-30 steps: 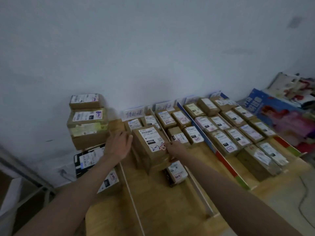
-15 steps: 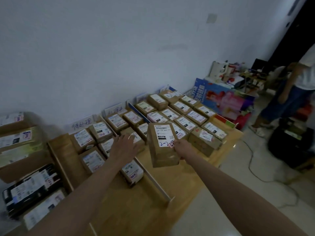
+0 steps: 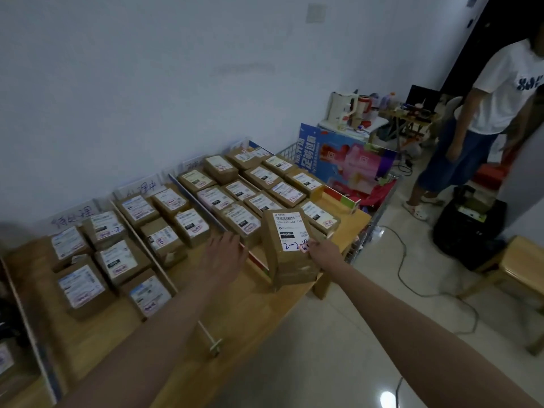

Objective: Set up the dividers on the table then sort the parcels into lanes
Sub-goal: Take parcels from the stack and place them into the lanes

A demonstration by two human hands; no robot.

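My right hand (image 3: 319, 254) grips the labelled cardboard parcel (image 3: 290, 248) at its near edge, held tilted above the table (image 3: 241, 301) front by the coloured divider (image 3: 259, 260). Left hand (image 3: 222, 254) flat, relaxed, holding nothing. I'd read the label first, then lower it flat into the right-side lane w/o bumping neighbours

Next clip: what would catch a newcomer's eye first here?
The cardboard parcel held up over the table's near right end, pinched at its label corner by the right hand, with the left hand open beside it. Behind, rows of labelled parcels fill the lanes on the wooden table. A bystander stands at far right.
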